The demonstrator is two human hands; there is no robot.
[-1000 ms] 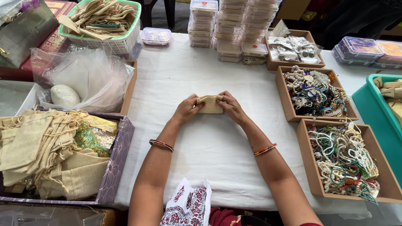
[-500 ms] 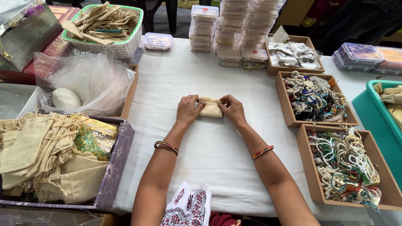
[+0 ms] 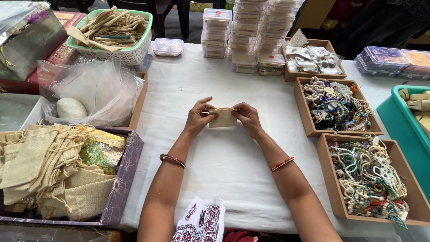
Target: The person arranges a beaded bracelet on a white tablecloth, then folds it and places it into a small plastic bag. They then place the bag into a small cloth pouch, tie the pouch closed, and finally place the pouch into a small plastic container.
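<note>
Both hands gripped one item: the left hand and right hand pinched the top corners of a small flat beige cloth pouch, fingers closed on its upper edge, the pouch held upright just above the white tablecloth.

Head view, change noted: half a second before, the pouch lay lower and flatter under both hands; it was now lifted and its mouth drawn taut between the thumbs. Judged: the pouch was being opened or squared up, not yet filled.

Head view, packages about the grip:
- Beyond the grip, stacks of clear plastic lidded boxes; one single clear box stood to their left.
- Far left of the grip, a green-rimmed white basket of beige pouches.
- Left of the grip, a crumpled clear plastic bag with a white oval lump.
- Near left, a purple patterned tray of drawstring burlap bags.
- Right of the grip, three brown cardboard trays, two of them holding bead strings.
- Far right, a teal plastic tub.

No label was legible.
</note>
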